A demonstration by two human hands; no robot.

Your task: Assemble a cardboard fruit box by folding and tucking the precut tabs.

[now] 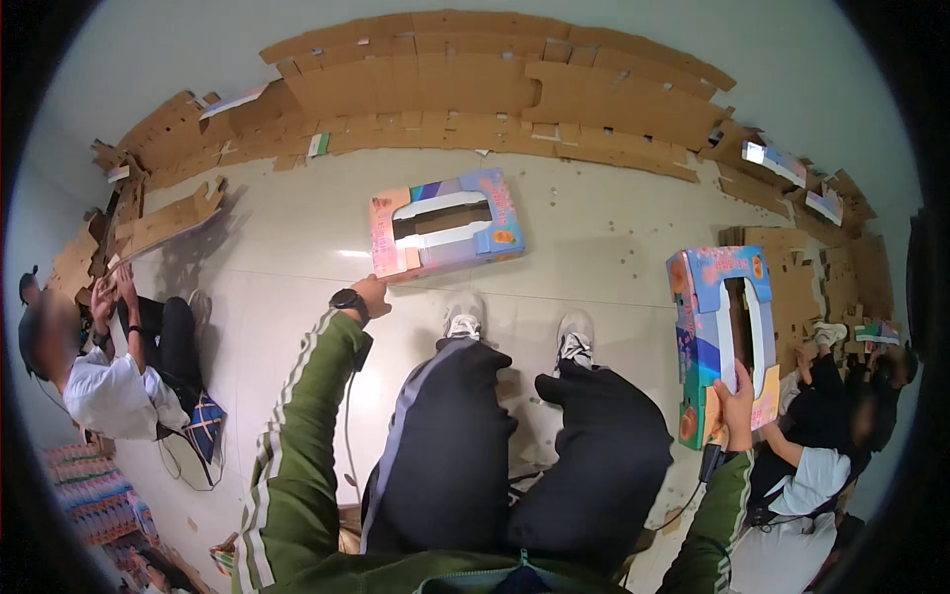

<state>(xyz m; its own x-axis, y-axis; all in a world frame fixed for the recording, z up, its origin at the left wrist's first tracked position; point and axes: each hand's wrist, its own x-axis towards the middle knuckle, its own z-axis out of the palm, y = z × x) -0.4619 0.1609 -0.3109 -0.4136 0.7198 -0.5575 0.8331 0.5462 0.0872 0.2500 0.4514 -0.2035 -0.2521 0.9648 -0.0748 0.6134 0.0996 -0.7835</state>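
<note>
Ahead of my feet, a pink and blue printed cardboard box (507, 213) with a wide cut-out in its top sits over the tiled floor. My left hand (368, 298), wearing a dark watch, has its fingers closed at the near left corner of that box. Off to the right, a second printed box (700, 297) of the same kind stands turned lengthwise, with a long opening in its top. My right hand (733, 406) grips its near end, fingers wrapped over the rim of the opening. The undersides of both boxes are hidden.
Flattened brown cardboard (426, 89) lines the far wall. A person in a white shirt (109, 391) sits at the left, handling a cardboard strip (173, 223). More people (811, 480) sit close at the right. Stacked printed boxes (89, 495) stand at lower left.
</note>
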